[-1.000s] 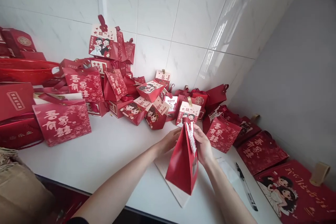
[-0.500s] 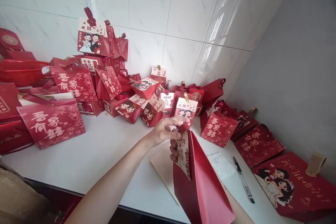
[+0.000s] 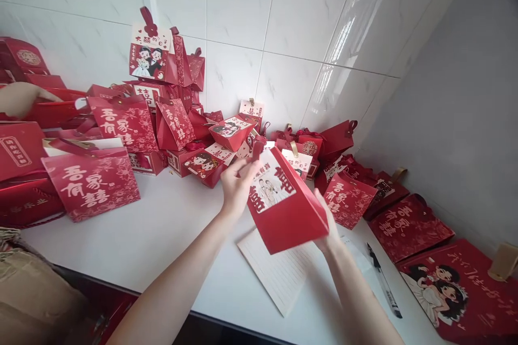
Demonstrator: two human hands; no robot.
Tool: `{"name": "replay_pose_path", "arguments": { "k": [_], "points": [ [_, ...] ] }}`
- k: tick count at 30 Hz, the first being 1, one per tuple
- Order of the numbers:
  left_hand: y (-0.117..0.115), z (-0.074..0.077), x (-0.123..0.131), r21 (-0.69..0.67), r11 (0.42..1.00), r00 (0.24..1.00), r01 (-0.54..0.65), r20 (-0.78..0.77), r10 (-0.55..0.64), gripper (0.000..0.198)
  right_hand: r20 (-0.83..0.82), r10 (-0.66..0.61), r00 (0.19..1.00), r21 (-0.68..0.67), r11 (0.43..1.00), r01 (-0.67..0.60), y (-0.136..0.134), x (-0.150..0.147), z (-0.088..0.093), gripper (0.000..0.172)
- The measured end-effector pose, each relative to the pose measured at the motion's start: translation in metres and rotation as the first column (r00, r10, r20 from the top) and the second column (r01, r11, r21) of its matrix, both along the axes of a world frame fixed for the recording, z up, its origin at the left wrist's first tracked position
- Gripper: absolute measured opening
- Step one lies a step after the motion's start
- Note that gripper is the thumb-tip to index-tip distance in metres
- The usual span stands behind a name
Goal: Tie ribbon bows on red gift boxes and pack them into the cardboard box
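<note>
A red gift box (image 3: 289, 232) is held in the air above the white table, tilted, its pale panel with a printed couple facing me. My left hand (image 3: 236, 186) is closed on its upper left edge by the dark red ribbon loop (image 3: 258, 148). Against the box's right side rests my right hand (image 3: 328, 225), gripping it with most fingers hidden behind. Below the box lies a lined notepad (image 3: 279, 275), partly covered by it. Several red boxes stand just behind, among them one with white lettering (image 3: 348, 198).
Red wedding boxes (image 3: 143, 64) are piled along the tiled wall. At far left, another person's hand (image 3: 20, 99) reaches over a red basin (image 3: 60, 110). A black pen (image 3: 383, 279) and a large red box (image 3: 465, 291) lie at right. Brown paper bag (image 3: 32, 291) at lower left.
The gift box has been raised and turned so its printed panel and lower face show. My right hand has come to its right side. Another person's hand has appeared at far left.
</note>
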State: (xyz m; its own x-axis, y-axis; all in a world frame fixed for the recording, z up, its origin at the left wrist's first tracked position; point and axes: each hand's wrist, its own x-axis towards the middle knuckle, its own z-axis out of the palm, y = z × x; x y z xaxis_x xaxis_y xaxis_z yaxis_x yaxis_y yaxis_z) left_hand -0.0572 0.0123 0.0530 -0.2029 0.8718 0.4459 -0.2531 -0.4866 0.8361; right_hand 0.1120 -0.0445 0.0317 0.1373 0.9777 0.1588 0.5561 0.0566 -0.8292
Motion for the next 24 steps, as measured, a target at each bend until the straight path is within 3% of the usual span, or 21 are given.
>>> {"name": "replay_pose_path", "arguments": {
  "k": [1,3,5,8,12,15,20,24],
  "points": [
    [0.0,0.001,-0.003,0.059,0.987,0.989,-0.149,-0.016,0.15,0.021,-0.206,0.072,0.976,0.049,0.997,-0.063,0.001,0.002,-0.002,0.072],
    [-0.001,0.002,-0.008,0.216,0.911,0.929,-0.351,-0.037,0.367,0.015,-0.494,0.18,0.851,0.188,0.977,-0.097,0.005,0.007,-0.007,0.064],
    [-0.001,0.002,-0.01,0.405,0.82,0.88,-0.404,-0.073,0.47,0.009,-0.63,0.234,0.741,0.335,0.942,-0.012,0.011,0.01,-0.014,0.052],
    [-0.001,-0.004,-0.007,0.658,0.713,0.854,-0.244,-0.202,0.479,0.003,-0.514,0.218,0.829,0.494,0.866,0.079,0.014,0.007,-0.023,0.051],
    [0.0,-0.015,0.003,0.771,0.636,0.839,0.04,-0.371,0.397,0.003,-0.273,0.225,0.935,0.609,0.793,-0.013,0.008,-0.003,-0.025,0.057],
    [-0.003,-0.019,0.008,0.753,0.64,0.843,0.152,-0.436,0.313,0.008,-0.122,0.164,0.979,0.64,0.767,-0.049,0.002,-0.008,-0.023,0.04],
    [-0.007,-0.018,0.01,0.682,0.696,0.865,0.225,-0.469,0.18,0.01,0.003,0.074,0.997,0.741,0.67,-0.052,0.0,-0.012,-0.009,0.01],
    [-0.004,-0.019,0.009,0.643,0.741,0.875,0.191,-0.453,0.168,0.005,0.056,0.129,0.99,0.715,0.687,-0.13,0.005,-0.014,0.006,0.003]
  ]
}}
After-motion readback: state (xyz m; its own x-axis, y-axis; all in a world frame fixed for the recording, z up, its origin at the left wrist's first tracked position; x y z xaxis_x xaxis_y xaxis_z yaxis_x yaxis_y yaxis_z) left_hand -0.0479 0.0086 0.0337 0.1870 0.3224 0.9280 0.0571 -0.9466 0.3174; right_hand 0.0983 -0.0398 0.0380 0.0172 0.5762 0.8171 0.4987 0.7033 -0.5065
